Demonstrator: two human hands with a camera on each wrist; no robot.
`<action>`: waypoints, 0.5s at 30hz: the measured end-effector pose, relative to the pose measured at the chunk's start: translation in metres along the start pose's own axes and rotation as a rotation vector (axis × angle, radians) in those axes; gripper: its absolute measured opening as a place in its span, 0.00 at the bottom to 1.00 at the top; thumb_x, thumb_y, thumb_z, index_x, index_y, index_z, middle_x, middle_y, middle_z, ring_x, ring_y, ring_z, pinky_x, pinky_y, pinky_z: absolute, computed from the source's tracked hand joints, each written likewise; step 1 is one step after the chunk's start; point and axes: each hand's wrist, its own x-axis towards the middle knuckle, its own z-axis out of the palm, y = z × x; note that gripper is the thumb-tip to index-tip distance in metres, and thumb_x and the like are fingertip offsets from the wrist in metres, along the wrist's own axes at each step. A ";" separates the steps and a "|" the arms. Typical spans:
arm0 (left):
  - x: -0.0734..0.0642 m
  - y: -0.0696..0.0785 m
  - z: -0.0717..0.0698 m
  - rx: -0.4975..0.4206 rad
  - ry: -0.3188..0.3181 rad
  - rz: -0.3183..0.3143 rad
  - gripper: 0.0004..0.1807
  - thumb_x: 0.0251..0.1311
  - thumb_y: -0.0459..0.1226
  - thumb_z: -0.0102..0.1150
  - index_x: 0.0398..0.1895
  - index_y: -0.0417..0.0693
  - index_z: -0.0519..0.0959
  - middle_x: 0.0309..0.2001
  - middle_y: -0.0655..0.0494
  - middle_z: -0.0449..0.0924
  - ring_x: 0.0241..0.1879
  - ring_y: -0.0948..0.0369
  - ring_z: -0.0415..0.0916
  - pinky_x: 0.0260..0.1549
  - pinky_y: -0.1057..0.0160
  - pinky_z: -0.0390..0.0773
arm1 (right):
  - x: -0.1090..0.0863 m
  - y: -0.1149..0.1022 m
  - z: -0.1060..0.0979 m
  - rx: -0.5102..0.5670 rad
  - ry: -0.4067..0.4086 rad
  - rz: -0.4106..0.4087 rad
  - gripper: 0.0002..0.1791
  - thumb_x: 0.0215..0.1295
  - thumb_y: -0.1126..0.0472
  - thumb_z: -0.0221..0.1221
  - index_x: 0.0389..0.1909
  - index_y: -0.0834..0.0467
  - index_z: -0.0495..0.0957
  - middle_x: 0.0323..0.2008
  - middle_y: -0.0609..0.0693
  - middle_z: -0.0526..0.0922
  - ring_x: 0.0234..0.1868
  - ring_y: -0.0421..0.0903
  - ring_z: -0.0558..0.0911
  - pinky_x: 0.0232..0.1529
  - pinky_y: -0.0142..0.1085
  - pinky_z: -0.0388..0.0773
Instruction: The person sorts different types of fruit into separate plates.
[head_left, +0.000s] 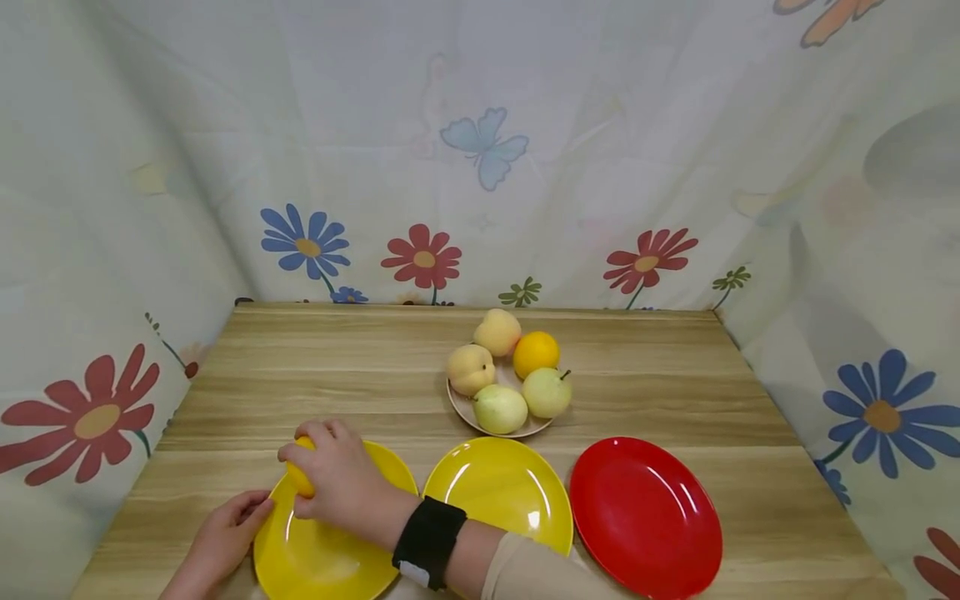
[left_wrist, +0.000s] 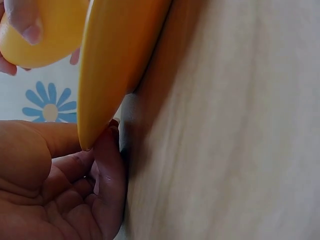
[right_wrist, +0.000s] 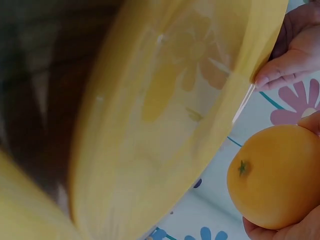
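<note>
My right hand (head_left: 347,482) grips an orange (head_left: 301,478) above the far-left part of the left yellow plate (head_left: 318,558). In the right wrist view the orange (right_wrist: 272,175) shows its small green stem end, with fingers round its sides. At that same plate's left rim, my left hand (head_left: 227,532) pinches the edge between thumb and fingers. The left wrist view has the rim between them, with the underside of the plate (left_wrist: 117,55) close over the wooden table. Part of the orange is hidden by the right hand in the head view.
A second yellow plate (head_left: 495,479) stands in the middle, partly under the right forearm, and a red plate (head_left: 645,517) on the right. Behind them, a small dish (head_left: 459,408) bears two peaches (head_left: 470,370), another orange (head_left: 536,354) and two pears (head_left: 501,409). Flowered cloth (head_left: 360,150) surrounds the table.
</note>
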 end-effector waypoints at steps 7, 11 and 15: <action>0.000 0.000 -0.001 -0.019 -0.011 -0.006 0.34 0.69 0.53 0.42 0.64 0.32 0.62 0.55 0.34 0.71 0.42 0.57 0.74 0.42 0.61 0.79 | -0.001 -0.007 0.002 0.027 -0.072 -0.003 0.27 0.57 0.44 0.64 0.59 0.37 0.70 0.62 0.41 0.65 0.61 0.42 0.63 0.63 0.36 0.62; 0.000 0.001 -0.001 -0.019 -0.011 -0.008 0.34 0.69 0.54 0.42 0.64 0.32 0.63 0.56 0.35 0.71 0.43 0.57 0.74 0.42 0.61 0.79 | -0.002 -0.008 0.004 0.027 -0.115 0.000 0.28 0.57 0.43 0.63 0.59 0.37 0.69 0.61 0.41 0.65 0.61 0.42 0.63 0.63 0.36 0.63; -0.001 0.002 -0.001 -0.014 -0.010 0.000 0.34 0.70 0.53 0.41 0.64 0.32 0.63 0.56 0.34 0.71 0.43 0.58 0.74 0.42 0.61 0.79 | -0.001 -0.009 0.008 0.032 -0.171 -0.003 0.29 0.57 0.42 0.63 0.60 0.37 0.68 0.62 0.40 0.64 0.60 0.42 0.63 0.62 0.36 0.64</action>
